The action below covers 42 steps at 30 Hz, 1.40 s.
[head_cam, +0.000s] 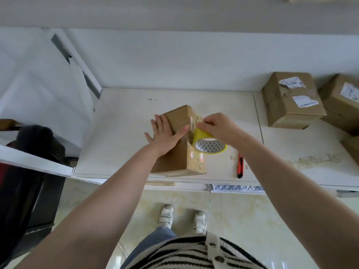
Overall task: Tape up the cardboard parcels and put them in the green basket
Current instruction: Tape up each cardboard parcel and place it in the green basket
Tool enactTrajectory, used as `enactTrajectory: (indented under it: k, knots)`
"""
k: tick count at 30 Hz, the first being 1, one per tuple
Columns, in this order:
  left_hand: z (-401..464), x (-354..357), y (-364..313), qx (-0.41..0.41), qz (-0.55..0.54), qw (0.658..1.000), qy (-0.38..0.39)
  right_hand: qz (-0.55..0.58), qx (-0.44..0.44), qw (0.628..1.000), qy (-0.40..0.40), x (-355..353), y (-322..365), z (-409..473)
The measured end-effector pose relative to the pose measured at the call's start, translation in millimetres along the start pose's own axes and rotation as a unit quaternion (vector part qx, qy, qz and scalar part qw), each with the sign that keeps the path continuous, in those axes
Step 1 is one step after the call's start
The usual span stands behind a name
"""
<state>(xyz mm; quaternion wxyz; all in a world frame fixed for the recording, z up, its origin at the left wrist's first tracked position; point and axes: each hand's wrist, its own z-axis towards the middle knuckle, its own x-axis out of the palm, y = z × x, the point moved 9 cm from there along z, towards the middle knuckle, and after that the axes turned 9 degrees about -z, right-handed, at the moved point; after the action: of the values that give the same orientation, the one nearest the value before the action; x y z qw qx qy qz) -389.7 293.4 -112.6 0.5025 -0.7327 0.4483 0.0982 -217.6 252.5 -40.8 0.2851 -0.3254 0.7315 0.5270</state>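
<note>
Under the left hand, pressed flat with fingers spread, a box sat on the table. Against its right side the right hand gripped a yellow tape roll. Right of that hand lay a red knife; farther right stood two more boxes.

Illumination is bright, soft and even. The white table appears washed out, with faint shadows only. Wide-angle distortion bends lines toward the frame edges beyond the table. Definition is slightly soft throughout.
</note>
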Motion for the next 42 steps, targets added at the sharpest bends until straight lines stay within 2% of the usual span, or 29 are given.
enactTrajectory:
  k: [2,5,9,14,16,20,23,25,30,36,42]
  knots:
    - [-2.8,-0.1,5.4,-0.030,-0.032,0.999,0.010,-0.017,0.006,1.000,0.001,1.6,7.5,0.7]
    - [-5.8,2.1,4.6,-0.027,-0.090,0.995,0.022,-0.003,0.020,1.000,0.020,2.3,9.9,-2.7]
    - [-7.6,-1.2,7.4,-0.028,-0.147,0.988,0.022,0.006,-0.004,0.999,0.033,-8.1,15.7,-6.8]
    - [-11.4,-5.0,1.5,-0.007,-0.151,0.988,0.012,-0.186,0.007,0.982,0.021,-23.2,33.0,2.2]
    - [-12.9,-10.5,4.4,-0.004,-0.166,0.986,0.009,-0.208,0.018,0.977,0.031,-17.8,38.7,3.5]
    - [-17.6,-21.1,17.4,0.009,-0.234,0.972,0.023,-0.157,0.015,0.988,0.005,-5.0,48.4,-5.1]
    - [-22.0,-22.7,18.0,0.002,-0.337,0.940,0.043,-0.064,-0.005,0.998,-0.007,-0.8,54.2,-11.5]
    - [-23.0,-19.4,17.3,-0.006,-0.367,0.929,0.057,-0.038,-0.006,0.999,-0.003,0.9,53.9,-11.2]
    - [-17.6,-15.6,10.7,-0.001,-0.351,0.934,0.067,-0.080,0.008,0.997,0.004,-2.6,53.5,-6.1]
    - [-12.3,-0.6,15.7,-0.014,-0.480,0.873,0.085,-0.135,-0.013,0.990,-0.035,-22.0,66.3,6.5]
    - [-10.7,-19.1,29.7,-0.001,-0.455,0.886,0.094,-0.011,-0.067,0.998,-0.004,-2.2,73.4,2.4]
